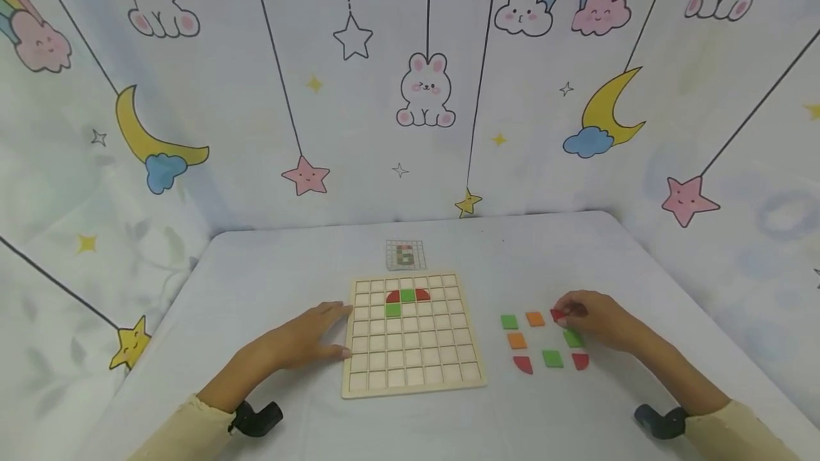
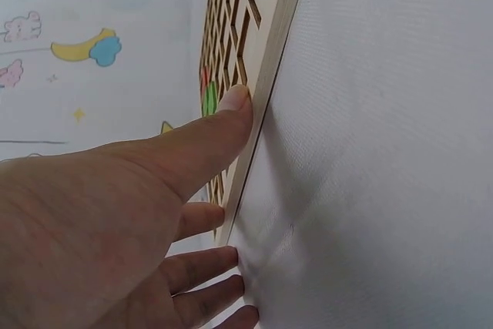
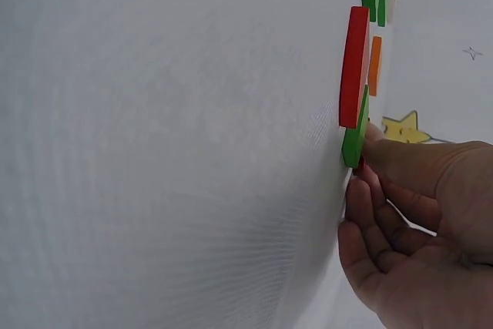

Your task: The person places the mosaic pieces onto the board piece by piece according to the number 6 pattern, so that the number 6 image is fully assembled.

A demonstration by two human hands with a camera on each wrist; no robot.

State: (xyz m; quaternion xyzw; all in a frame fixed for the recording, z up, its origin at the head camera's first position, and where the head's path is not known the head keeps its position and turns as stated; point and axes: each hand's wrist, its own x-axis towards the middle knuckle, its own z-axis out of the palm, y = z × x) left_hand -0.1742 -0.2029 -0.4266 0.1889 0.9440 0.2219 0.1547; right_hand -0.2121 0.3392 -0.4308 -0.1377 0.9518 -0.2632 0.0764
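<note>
A wooden grid board (image 1: 378, 360) lies on the white table. My left hand (image 1: 306, 336) touches its left edge with spread fingers; in the left wrist view the thumb (image 2: 208, 132) lies against the rim. Two red quarter-circle tiles, a green square tile (image 1: 407, 295) between them and another green square (image 1: 393, 310) below sit in the upper cells. Right of the board, my right hand (image 1: 596, 319) pinches a red quarter-circle tile (image 1: 556, 315) between thumb and fingers, mostly hidden in the right wrist view. Just below that hand lies a green square tile (image 1: 574, 338).
A small clear card (image 1: 406, 255) with a gridded figure 6 lies behind the board. Loose at the right are orange squares (image 1: 516, 341), green squares (image 1: 552, 358) and red quarter-circles (image 1: 522, 365). A printed cloth (image 1: 359, 126) hangs behind the table.
</note>
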